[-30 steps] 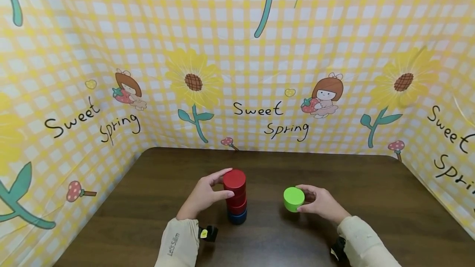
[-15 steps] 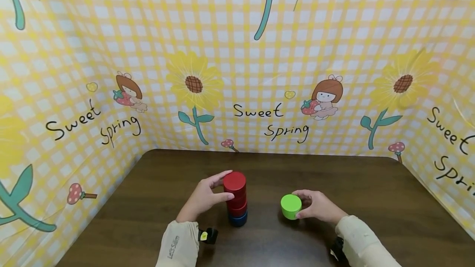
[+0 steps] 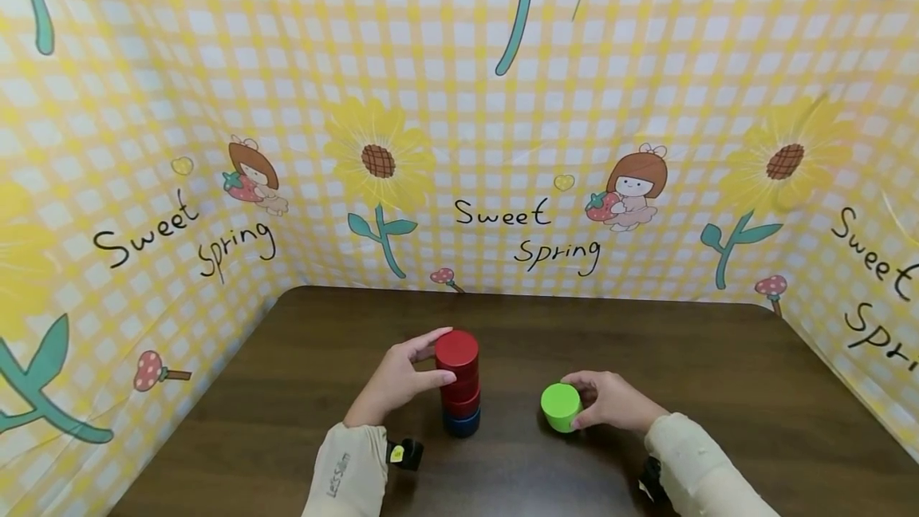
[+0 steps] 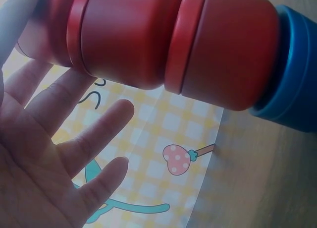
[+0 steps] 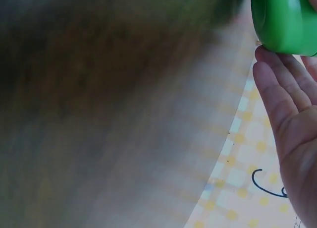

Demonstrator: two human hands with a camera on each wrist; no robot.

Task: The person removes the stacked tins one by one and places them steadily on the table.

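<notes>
Three red round containers (image 3: 457,351) stand stacked on a blue round container (image 3: 462,423) near the middle of the table. My left hand (image 3: 396,377) holds the topmost red one from the left, thumb in front and index finger behind. In the left wrist view, the lower fingers (image 4: 106,124) stretch out beside the red containers (image 4: 126,34), apart from the blue one (image 4: 299,72). To the right of the stack, my right hand (image 3: 610,400) grips a light green round container (image 3: 561,405) between thumb and fingers. Whether its base touches the table cannot be told. Only part of this green container (image 5: 285,22) shows in the right wrist view.
The dark wooden table (image 3: 646,341) spreads around both hands. A yellow checked cloth (image 3: 495,126) with printed flowers hangs along its back and sides. A gap of bare table separates the stack from the green container.
My right hand has brought the green container down and slightly towards me, and a little left. My left hand and the stack stay practically where they were.
</notes>
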